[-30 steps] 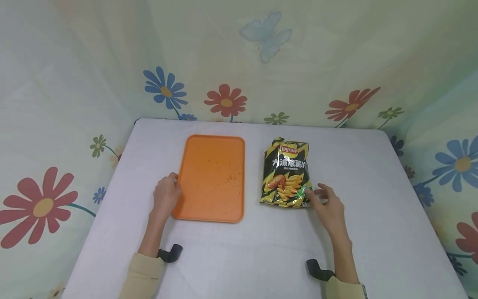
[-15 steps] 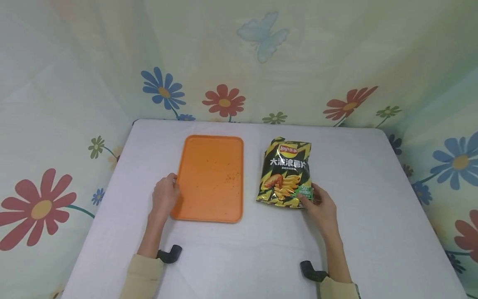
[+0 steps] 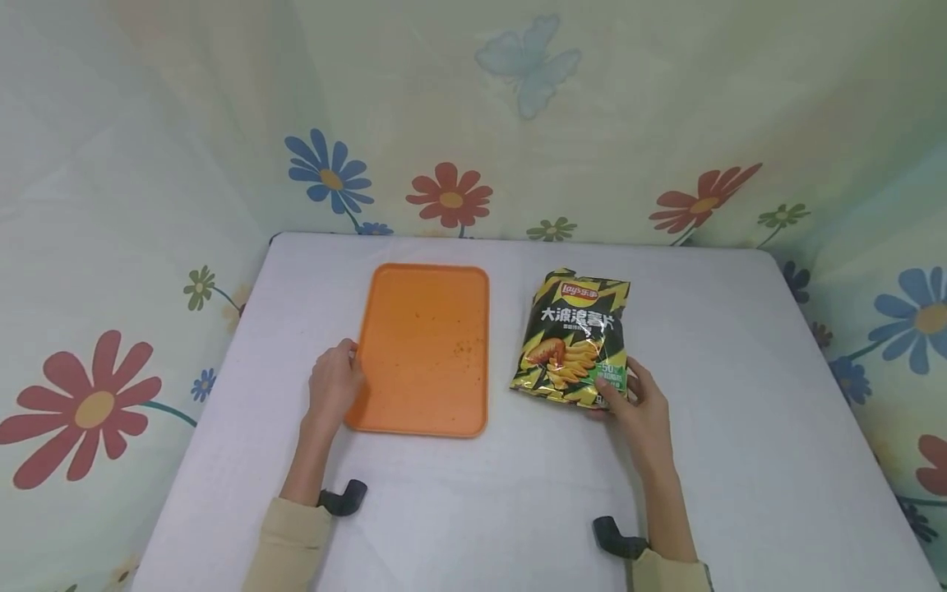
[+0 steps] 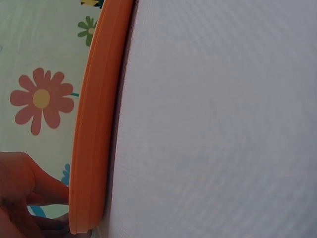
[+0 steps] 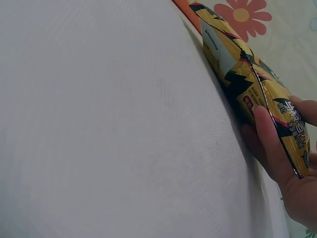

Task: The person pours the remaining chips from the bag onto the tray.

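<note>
An orange tray (image 3: 425, 353) lies flat on the white table. My left hand (image 3: 334, 382) grips its left edge with curled fingers; in the left wrist view the fingers (image 4: 47, 191) meet the tray's rim (image 4: 94, 124), and some are hidden around it. To the right of the tray is a black and yellow bag of potato chips (image 3: 573, 341). My right hand (image 3: 642, 411) holds its lower right corner, thumb on the printed front. From the right wrist view, fingers (image 5: 270, 141) press the back of the chip bag (image 5: 237, 69), which is tilted at this end.
Brown crumbs (image 3: 464, 349) are scattered on the tray, mostly toward its right side. A flower-printed curtain (image 3: 614, 123) surrounds the table (image 3: 518, 501) at the back and sides. Black wrist mounts (image 3: 344, 497) sit at both sleeves.
My right hand has closed around the bag's lower right corner, and the bag has turned slightly clockwise, its near end lifted a little. The left hand and tray have stayed in place.
</note>
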`<state>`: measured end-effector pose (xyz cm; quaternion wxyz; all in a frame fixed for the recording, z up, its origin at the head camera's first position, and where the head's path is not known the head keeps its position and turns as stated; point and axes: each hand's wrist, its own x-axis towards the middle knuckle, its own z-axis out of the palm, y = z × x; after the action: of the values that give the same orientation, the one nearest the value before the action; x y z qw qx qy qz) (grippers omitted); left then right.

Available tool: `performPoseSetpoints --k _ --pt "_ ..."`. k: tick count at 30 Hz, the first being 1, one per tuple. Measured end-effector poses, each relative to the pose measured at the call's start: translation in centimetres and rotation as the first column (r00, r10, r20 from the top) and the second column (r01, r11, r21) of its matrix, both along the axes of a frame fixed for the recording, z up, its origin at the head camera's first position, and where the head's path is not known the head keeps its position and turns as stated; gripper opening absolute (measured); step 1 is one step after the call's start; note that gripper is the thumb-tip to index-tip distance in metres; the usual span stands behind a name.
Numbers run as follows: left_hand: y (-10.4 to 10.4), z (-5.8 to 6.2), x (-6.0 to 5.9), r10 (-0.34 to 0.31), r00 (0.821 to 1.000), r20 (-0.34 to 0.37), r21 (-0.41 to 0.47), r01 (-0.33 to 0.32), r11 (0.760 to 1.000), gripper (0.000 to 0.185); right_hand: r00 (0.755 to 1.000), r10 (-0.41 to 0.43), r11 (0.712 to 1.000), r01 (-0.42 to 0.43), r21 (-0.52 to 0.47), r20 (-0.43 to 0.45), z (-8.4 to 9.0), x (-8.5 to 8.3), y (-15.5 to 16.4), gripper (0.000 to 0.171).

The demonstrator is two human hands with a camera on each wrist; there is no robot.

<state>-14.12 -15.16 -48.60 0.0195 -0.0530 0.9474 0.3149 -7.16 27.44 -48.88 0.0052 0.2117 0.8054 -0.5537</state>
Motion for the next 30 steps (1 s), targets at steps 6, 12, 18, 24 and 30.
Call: performPoseSetpoints --k 6,12,18,24,30 --pt "-0.2 0.0 -0.2 0.003 1.0 -0.03 0.0 -0.003 1.0 0.029 0.999 0.002 0.995 -0.005 -0.095 -0.036 -0.4 -0.4 -0.2 0.081" --pt "-0.3 -0.1 -0.3 0.004 1.0 -0.004 0.002 -0.004 1.0 0.03 0.999 -0.046 0.991 0.045 -0.122 -0.005 -0.7 -0.5 -0.5 0.075" --pt "-0.2 -0.2 -0.2 0.007 1.0 0.004 0.014 -0.007 1.0 0.03 0.996 -0.088 0.98 0.085 -0.179 -0.006 -0.9 -0.4 -0.8 0.074" --pt "-0.1 -0.3 -0.3 0.012 1.0 -0.002 0.011 -0.012 1.0 0.03 0.992 -0.128 0.961 0.123 -0.247 -0.002 -0.8 -0.5 -1.0 0.075" --pt "0.0 -0.4 -0.3 0.011 1.0 0.0 0.006 -0.011 1.0 0.03 0.99 -0.137 0.948 0.121 -0.295 -0.033 -0.4 -0.7 -1.1 0.074"
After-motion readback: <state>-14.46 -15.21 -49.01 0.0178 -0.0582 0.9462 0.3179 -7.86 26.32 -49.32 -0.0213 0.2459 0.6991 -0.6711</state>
